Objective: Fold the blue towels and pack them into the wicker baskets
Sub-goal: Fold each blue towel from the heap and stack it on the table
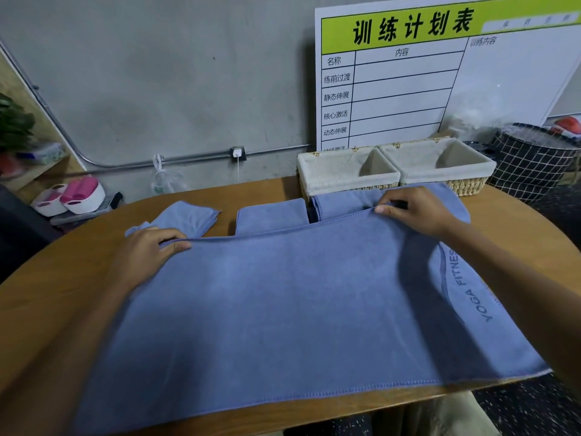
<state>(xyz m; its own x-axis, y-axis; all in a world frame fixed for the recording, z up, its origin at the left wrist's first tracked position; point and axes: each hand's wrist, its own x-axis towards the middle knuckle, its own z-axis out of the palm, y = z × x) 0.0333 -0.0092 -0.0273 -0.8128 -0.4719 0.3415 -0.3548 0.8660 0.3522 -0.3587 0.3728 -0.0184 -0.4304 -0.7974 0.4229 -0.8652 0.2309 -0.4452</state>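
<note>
Wooden table (78, 278) under flat blue towel (283, 303), apparently doubled, far edge pinched by left hand (147, 250) and right hand (418, 209).

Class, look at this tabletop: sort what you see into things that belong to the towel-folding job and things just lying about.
Job: large blue towel held by left hand and right hand; folded blue towels; two lined wicker baskets.

Lying about: training schedule board; checked laundry basket; white tubs; plastic bag.

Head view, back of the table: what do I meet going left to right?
Small folded towel → second folded towel → left basket → right basket → checked hamper.
</note>
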